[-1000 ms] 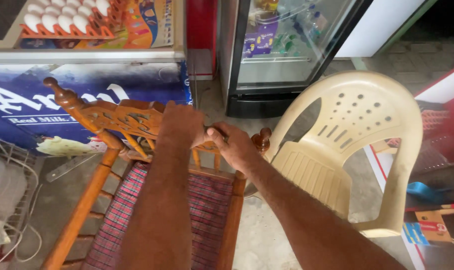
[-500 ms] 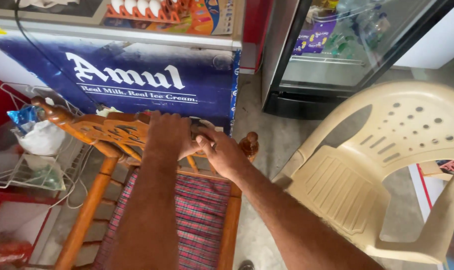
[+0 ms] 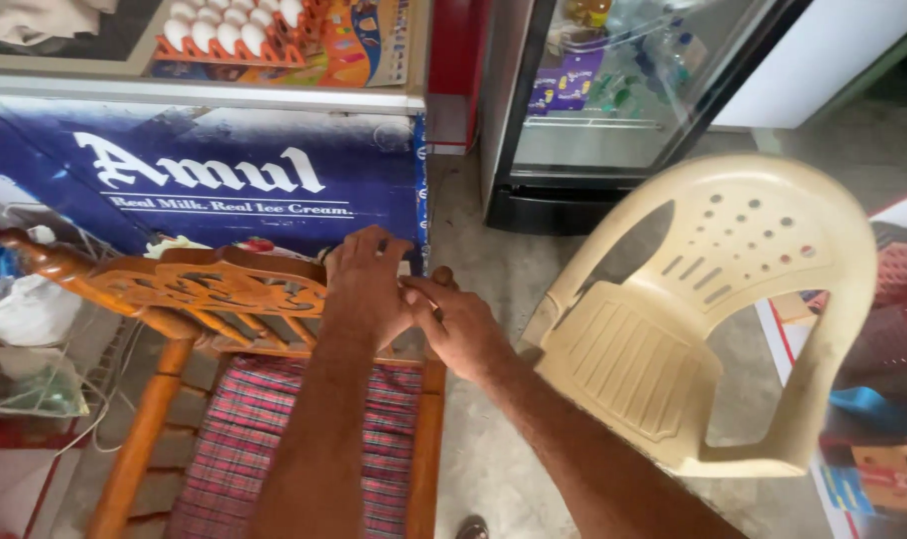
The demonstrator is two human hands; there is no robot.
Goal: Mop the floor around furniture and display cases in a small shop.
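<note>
A carved wooden chair [image 3: 214,289] with a red plaid seat cushion [image 3: 274,439] stands right below me, its back toward a blue chest freezer [image 3: 224,170]. My left hand [image 3: 366,284] lies over the right end of the chair's top rail, fingers curled over its far edge. Beside it, my right hand [image 3: 463,327] closes over the chair's right corner post, and its fingertips touch my left hand. Whether anything small sits between the two hands is hidden.
A cream plastic armchair [image 3: 693,329] stands close on the right, on the concrete floor. Behind it is a glass-door drinks fridge [image 3: 613,110]. A tray of eggs [image 3: 234,30] rests on the freezer. A wire rack with plastic bags [image 3: 24,329] is on the left.
The view has swung so the freezer and plastic chair sit differently in frame. Both hands have stayed on the right end of the wooden chair's top rail.
</note>
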